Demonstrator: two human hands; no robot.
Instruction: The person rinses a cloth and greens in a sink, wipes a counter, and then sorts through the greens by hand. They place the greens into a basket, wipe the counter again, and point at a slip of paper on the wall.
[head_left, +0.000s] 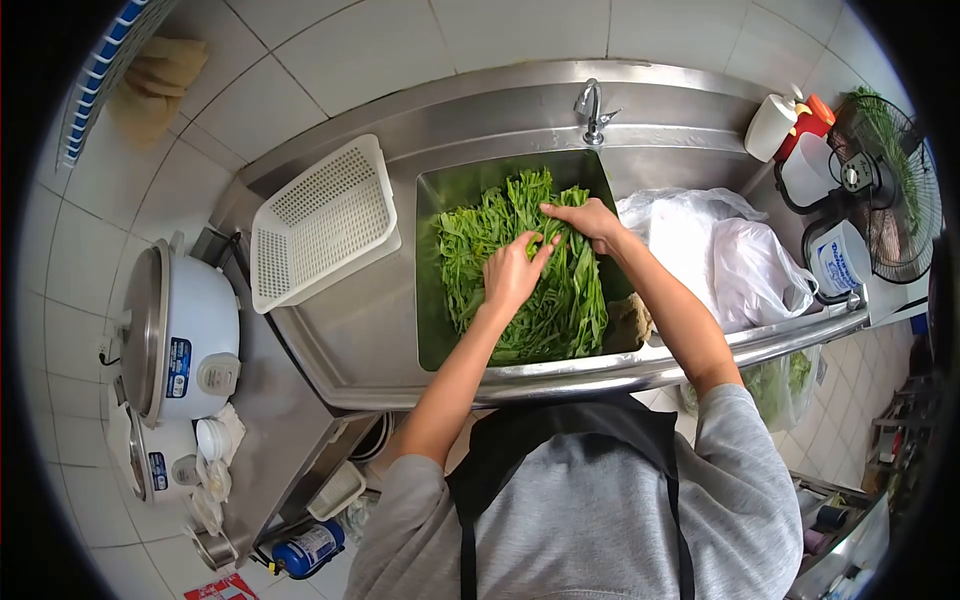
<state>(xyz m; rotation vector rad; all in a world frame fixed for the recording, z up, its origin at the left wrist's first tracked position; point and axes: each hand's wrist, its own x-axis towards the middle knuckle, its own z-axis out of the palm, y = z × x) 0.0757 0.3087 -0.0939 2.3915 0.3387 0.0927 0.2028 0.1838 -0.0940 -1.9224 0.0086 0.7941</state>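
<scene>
Long-stemmed leafy greens (pixel 480 230) fill much of the steel sink basin (pixel 428 330) in front of me. My right hand (pixel 590 224) is closed around some of the greens near the basin's right side, thumb pointing left. Just left of it, my left hand (pixel 513 272) has its fingers closed on stems in the middle of the heap. Leaves partly hide the fingertips of both hands. Behind the basin stands a chrome faucet (pixel 593 110), and no stream of water shows. At the basin's lower right corner lies a brownish, root-like clump (pixel 628 322).
A white perforated basket (pixel 325 225) rests on the left drainboard. White plastic bags (pixel 740 260) lie right of the basin. Farther right are bottles (pixel 770 127), a white bucket (pixel 838 258) and a fan (pixel 890 190). Large cookers (pixel 195 335) stand at left.
</scene>
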